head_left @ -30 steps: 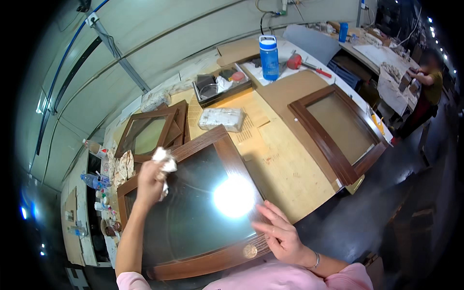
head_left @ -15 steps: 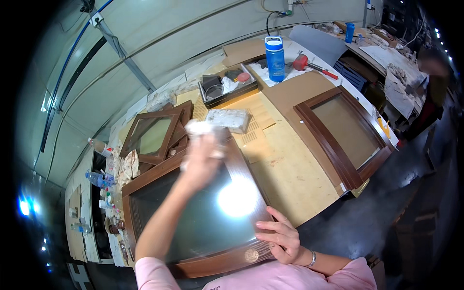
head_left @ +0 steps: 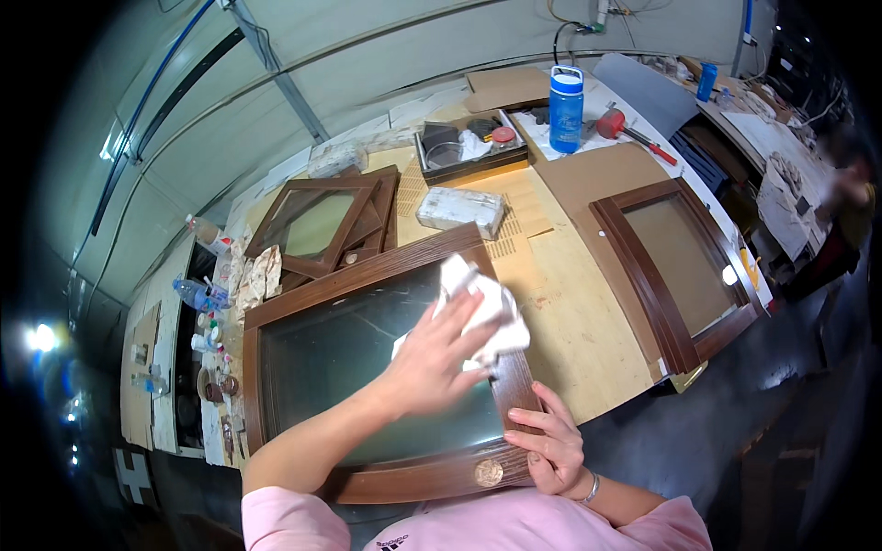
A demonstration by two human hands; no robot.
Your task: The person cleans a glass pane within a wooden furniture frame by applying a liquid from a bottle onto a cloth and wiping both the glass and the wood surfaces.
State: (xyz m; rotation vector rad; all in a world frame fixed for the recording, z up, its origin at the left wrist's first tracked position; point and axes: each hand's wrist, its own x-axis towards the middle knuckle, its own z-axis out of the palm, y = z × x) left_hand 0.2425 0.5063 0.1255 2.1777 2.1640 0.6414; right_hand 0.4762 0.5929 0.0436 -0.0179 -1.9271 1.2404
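Note:
A dark brown wooden cabinet door (head_left: 303, 485) with a glass pane lies tilted in front of me, its near edge against my pink shirt. My left hand (head_left: 436, 358) is closed on a crumpled white cloth (head_left: 496, 317), pressing it over the right part of the pane and the door's right rail. Some of the cloth is hidden under the fingers, and motion blurs it slightly. At the lower right corner, my right hand (head_left: 551, 445) grips the door's edge, fingertips on the wood. A round carved mark (head_left: 489, 473) shows beside it.
Smaller glazed frames (head_left: 317, 225) are stacked at the left. A whitish block (head_left: 459, 211) and a tray (head_left: 473, 165) of odds and ends stand beyond. Farther right are a blue bottle (head_left: 566, 110), a red-handled tool (head_left: 634, 133) and another glazed door (head_left: 680, 266). A person (head_left: 845, 193) is at the far right.
My left hand has swept the cloth from the door's far edge toward me and to the right. My right hand keeps its hold on the corner. The whole view has shifted slightly.

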